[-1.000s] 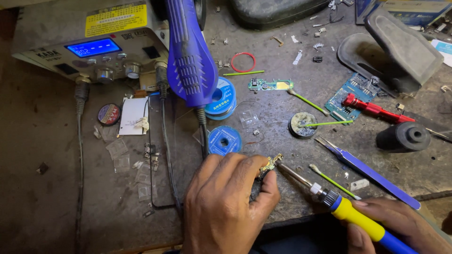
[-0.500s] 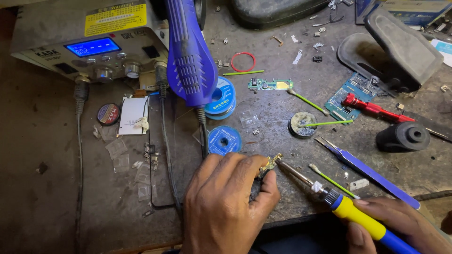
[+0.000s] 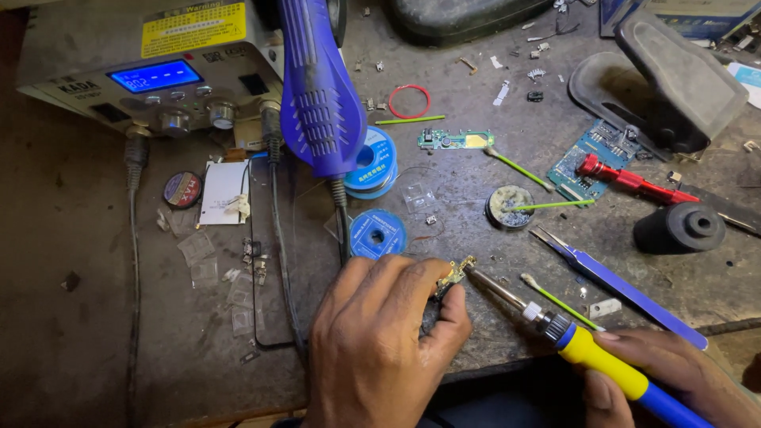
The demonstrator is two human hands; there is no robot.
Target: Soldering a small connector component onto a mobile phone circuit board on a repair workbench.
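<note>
My left hand (image 3: 380, 341) rests on the bench's front edge and pinches a small gold-coloured circuit part (image 3: 454, 275) between thumb and forefinger. My right hand (image 3: 674, 376) grips the yellow and blue handle of a soldering iron (image 3: 555, 329). The iron's metal tip touches the small part at its right side. Most of the part is hidden under my left fingers.
A grey rework station (image 3: 158, 71) with a lit blue display stands at the back left, a blue hot-air handle (image 3: 317, 87) hanging before it. Two blue solder spools (image 3: 376, 234), blue tweezers (image 3: 618, 285), a flux tin (image 3: 509, 208), green swabs, circuit boards (image 3: 456, 140), a red tool (image 3: 634, 182) and a black cylinder (image 3: 682, 228) lie around.
</note>
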